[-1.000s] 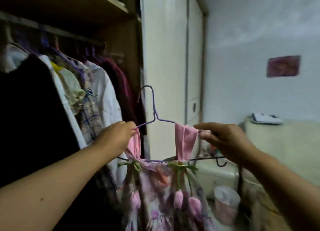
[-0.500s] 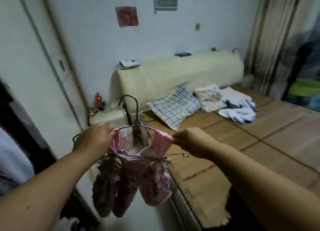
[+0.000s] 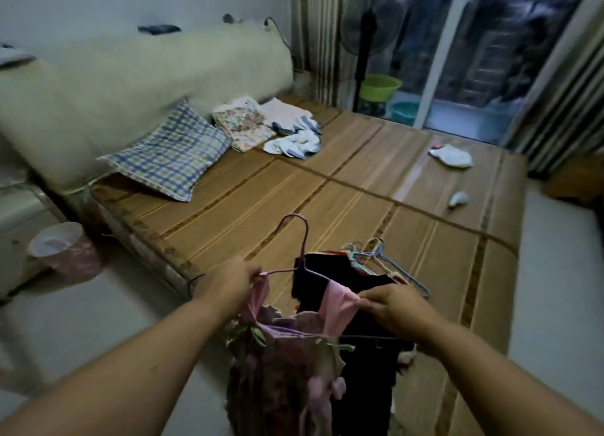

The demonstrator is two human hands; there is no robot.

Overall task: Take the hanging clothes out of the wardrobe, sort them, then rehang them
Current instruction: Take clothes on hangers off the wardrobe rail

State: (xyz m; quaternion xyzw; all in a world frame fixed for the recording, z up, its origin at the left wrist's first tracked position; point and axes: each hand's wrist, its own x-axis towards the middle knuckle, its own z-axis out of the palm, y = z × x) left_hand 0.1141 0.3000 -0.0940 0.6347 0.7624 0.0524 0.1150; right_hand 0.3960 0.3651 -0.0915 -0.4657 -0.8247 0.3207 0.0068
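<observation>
One floral dress (image 3: 284, 363), one purple hanger (image 3: 302, 236), two pink straps (image 3: 333, 308), left hand (image 3: 228, 285) gripping left one, right hand (image 3: 395, 308) pinching right one.

A pillow (image 3: 170, 154) lies at the upper-left end of the bed (image 3: 343, 187), folded clothes (image 3: 245, 126) just right of it. At lower centre a dress (image 3: 281, 370) on a hanger (image 3: 306, 236) hangs before a heap of hangers (image 3: 376, 256) on the bed; a bin (image 3: 62, 249) stands on the floor (image 3: 98, 321) at left.

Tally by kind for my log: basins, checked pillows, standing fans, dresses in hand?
basins: 2, green basin and teal basin
checked pillow: 1
standing fan: 1
floral dress: 1
total: 5
</observation>
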